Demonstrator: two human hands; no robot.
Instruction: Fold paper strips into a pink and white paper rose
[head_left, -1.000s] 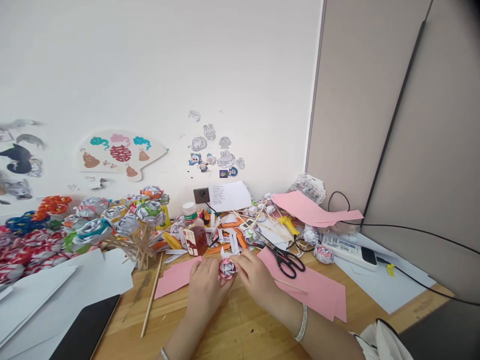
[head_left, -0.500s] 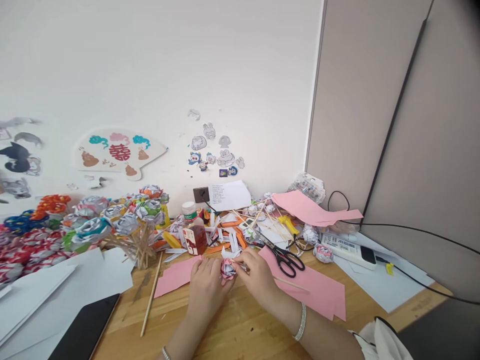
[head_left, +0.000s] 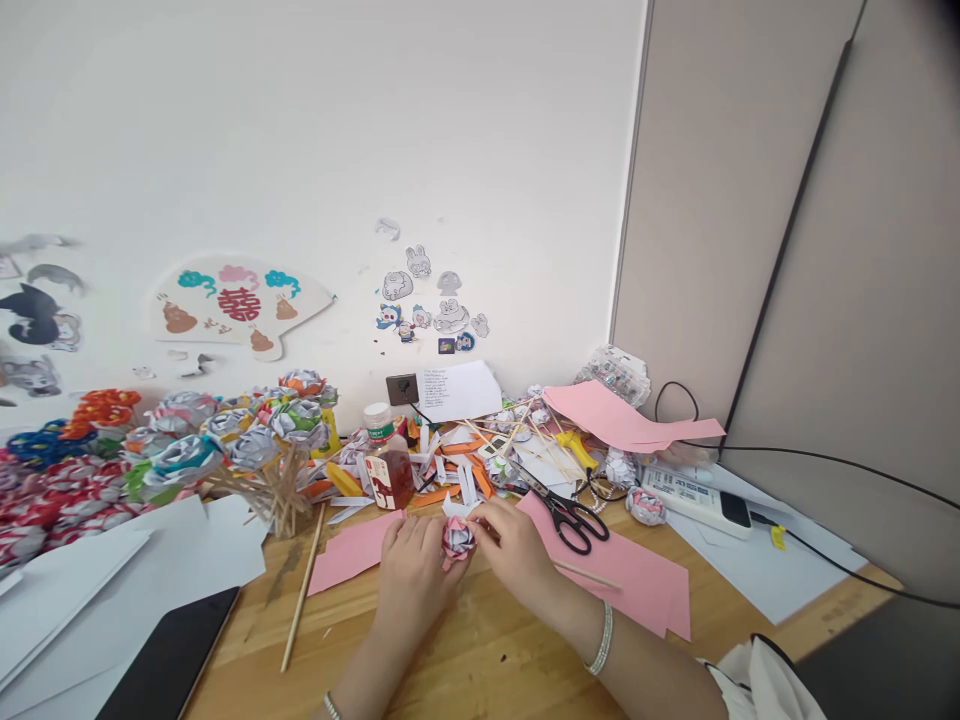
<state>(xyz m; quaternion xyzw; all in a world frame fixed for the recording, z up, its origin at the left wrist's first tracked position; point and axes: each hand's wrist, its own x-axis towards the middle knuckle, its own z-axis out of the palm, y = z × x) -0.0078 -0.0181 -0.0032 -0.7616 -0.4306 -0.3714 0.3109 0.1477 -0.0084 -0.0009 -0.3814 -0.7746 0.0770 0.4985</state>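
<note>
A small paper rose (head_left: 457, 537), pink, white and grey, sits between both my hands just above the wooden desk (head_left: 480, 660). My left hand (head_left: 411, 570) cups it from the left with its fingers curled round it. My right hand (head_left: 517, 550) pinches its right side with thumb and fingertips. A silver bracelet shows on my right wrist. Pink paper sheets (head_left: 622, 575) lie under and beside my hands. Black-handled scissors (head_left: 570, 520) lie just right of my right hand.
A bunch of finished paper roses on sticks (head_left: 225, 440) fills the left back. A glue bottle (head_left: 386, 470), paper strips and wooden skewers (head_left: 304, 590) clutter the middle. White sheets and a dark tablet (head_left: 169, 660) lie left; a white power strip (head_left: 701, 497) and cables lie right.
My right fingers have shifted slightly on the rose's upper right edge. The rose and my left hand stay almost where they were.
</note>
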